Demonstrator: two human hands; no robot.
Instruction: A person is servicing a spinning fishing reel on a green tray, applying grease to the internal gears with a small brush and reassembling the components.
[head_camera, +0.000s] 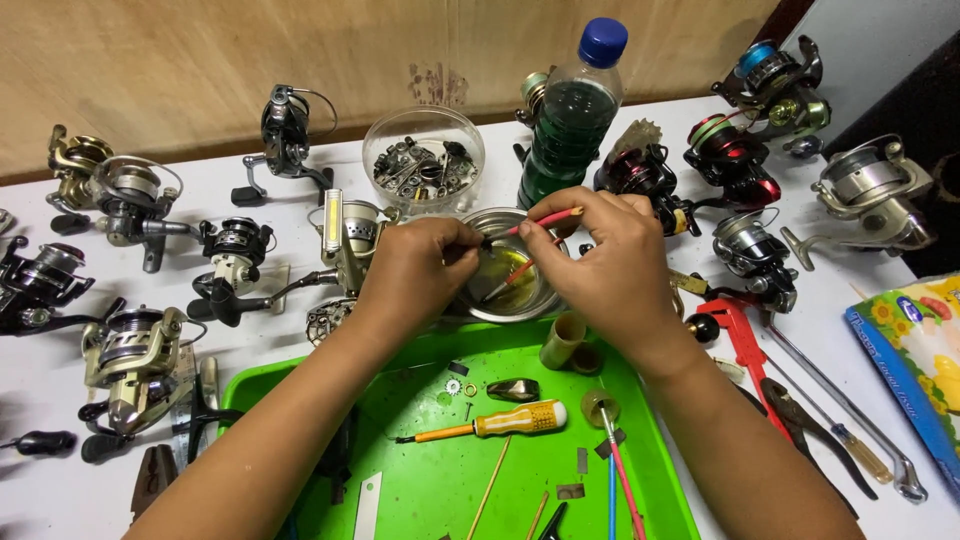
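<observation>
Both hands are working right over the metal bowl (510, 275) so drips land inside: left hand (415, 265) pinching a small part, right hand (610, 265) gripping a red-handled brush (545, 220).

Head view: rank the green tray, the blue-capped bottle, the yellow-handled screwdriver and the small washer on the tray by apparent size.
1. Green tray
2. Blue-capped bottle
3. Yellow-handled screwdriver, though it lies nearer the camera than the bottle
4. Small washer
</observation>
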